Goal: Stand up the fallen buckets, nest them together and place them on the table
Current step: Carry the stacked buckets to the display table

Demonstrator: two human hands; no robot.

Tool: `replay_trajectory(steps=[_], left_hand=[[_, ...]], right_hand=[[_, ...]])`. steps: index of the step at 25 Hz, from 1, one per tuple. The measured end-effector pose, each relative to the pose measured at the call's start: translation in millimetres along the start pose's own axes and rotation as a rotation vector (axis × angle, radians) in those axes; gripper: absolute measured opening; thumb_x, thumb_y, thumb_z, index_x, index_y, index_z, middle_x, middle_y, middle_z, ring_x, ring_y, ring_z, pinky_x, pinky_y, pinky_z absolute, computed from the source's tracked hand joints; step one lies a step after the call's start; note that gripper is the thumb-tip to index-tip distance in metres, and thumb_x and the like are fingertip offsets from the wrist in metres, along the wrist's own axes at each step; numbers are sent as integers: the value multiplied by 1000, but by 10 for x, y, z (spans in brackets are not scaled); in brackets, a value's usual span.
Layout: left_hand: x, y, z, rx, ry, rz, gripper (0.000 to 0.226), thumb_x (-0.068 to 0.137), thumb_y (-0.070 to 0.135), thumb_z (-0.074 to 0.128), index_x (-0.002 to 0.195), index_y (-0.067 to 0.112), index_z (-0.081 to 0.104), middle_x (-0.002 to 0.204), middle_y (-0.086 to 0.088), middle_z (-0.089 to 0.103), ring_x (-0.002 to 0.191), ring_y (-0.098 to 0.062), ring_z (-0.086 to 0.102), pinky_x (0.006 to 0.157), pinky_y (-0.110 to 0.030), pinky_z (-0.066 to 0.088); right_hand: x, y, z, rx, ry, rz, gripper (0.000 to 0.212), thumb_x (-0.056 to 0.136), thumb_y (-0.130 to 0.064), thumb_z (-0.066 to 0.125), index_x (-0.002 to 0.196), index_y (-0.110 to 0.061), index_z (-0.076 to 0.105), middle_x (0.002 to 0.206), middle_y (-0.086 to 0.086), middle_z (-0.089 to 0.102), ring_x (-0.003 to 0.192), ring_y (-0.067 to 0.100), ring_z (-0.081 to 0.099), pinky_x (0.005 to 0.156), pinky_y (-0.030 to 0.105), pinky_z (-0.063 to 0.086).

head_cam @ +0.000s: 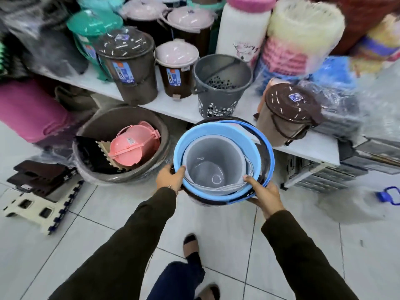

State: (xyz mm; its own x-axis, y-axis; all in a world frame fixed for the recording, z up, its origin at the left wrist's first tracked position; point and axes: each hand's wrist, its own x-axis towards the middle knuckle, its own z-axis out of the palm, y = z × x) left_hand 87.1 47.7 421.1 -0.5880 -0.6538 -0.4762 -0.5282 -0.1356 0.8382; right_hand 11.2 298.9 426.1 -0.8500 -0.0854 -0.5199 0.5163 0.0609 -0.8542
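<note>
I hold a nested stack of buckets upright in the air, just in front of the white table (179, 102). A grey bucket (214, 163) sits inside a light blue bucket (207, 133), which sits inside a dark outer bucket with a blue rim (267, 148). My left hand (170, 178) grips the stack's near left rim, thumb over the blue edge. My right hand (263, 191) grips the near right rim, thumb inside. The stack's lower walls are hidden from above.
On the table stand a grey perforated bin (218, 87), brown pedal bins (134, 68), and a tilted brown-lidded bin (287, 113). A large grey tub (121, 146) with a pink basket sits on the tiled floor to the left, folded stools (39, 191) beside it.
</note>
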Motion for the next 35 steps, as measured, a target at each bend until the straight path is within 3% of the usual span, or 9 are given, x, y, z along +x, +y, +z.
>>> replay_trajectory(steps=[5, 10, 15, 18, 20, 24, 27, 32, 35], left_hand=[[-416, 668, -311, -89, 5, 189, 44, 81, 34, 72, 116, 7, 68, 110, -18, 73, 101, -34, 69, 93, -49, 56], [-506, 1665, -384, -189, -17, 392, 44, 79, 38, 73, 112, 9, 71, 104, -14, 76, 88, -22, 69, 86, -40, 59], [-26, 2756, -232, -288, -38, 466, 37, 78, 41, 73, 101, 13, 75, 95, -12, 76, 91, -30, 72, 86, -48, 59], [536, 3395, -54, -269, -58, 498, 25, 81, 38, 72, 93, 17, 72, 83, -6, 73, 78, -23, 69, 86, -50, 59], [980, 3692, 111, -273, -84, 499, 15, 81, 36, 72, 87, 21, 70, 86, -9, 72, 83, -28, 70, 87, -53, 58], [1872, 3849, 473, -203, -107, 385, 21, 79, 39, 71, 91, 22, 68, 99, -19, 73, 97, -39, 70, 88, -56, 56], [2534, 3717, 747, -85, -147, 293, 24, 82, 38, 68, 98, 19, 68, 100, -17, 73, 96, -37, 69, 88, -55, 56], [3208, 3300, 1104, 166, -173, 123, 40, 89, 38, 63, 116, 9, 68, 115, -18, 71, 108, -37, 64, 97, -37, 49], [3395, 3092, 1242, 361, -147, 119, 46, 91, 40, 58, 123, 7, 65, 121, -21, 67, 114, -39, 60, 100, -38, 44]], right_hand=[[-579, -770, -24, 6, 14, -174, 34, 78, -23, 81, 108, -10, 71, 106, 19, 76, 94, 32, 76, 78, 47, 64], [-691, -1799, 24, 25, 58, -388, 29, 77, -21, 82, 104, -13, 74, 103, 11, 79, 97, 30, 75, 86, 46, 61], [-104, -2841, 257, 49, 63, -531, 30, 68, -27, 87, 92, -14, 77, 83, 4, 81, 75, 18, 76, 56, 25, 57], [461, -3407, 500, 23, 101, -576, 43, 69, -28, 87, 106, -9, 74, 100, 11, 79, 91, 24, 75, 79, 37, 59], [921, -3656, 658, 5, 138, -562, 43, 69, -27, 88, 103, -5, 75, 101, 15, 79, 94, 28, 75, 86, 41, 59], [1836, -3697, 923, 28, 201, -429, 42, 70, -23, 89, 97, 6, 74, 92, 22, 78, 86, 33, 77, 77, 51, 63], [2514, -3452, 1118, 52, 236, -289, 38, 73, -17, 86, 98, 7, 72, 73, 15, 77, 56, 22, 74, 48, 32, 58], [3220, -2948, 1232, 1, 281, -95, 41, 77, -11, 82, 114, -2, 67, 104, 22, 74, 87, 38, 73, 67, 45, 61], [3394, -2742, 1264, -144, 345, -102, 47, 77, -13, 82, 118, -4, 59, 114, 20, 71, 95, 32, 71, 71, 36, 59]])
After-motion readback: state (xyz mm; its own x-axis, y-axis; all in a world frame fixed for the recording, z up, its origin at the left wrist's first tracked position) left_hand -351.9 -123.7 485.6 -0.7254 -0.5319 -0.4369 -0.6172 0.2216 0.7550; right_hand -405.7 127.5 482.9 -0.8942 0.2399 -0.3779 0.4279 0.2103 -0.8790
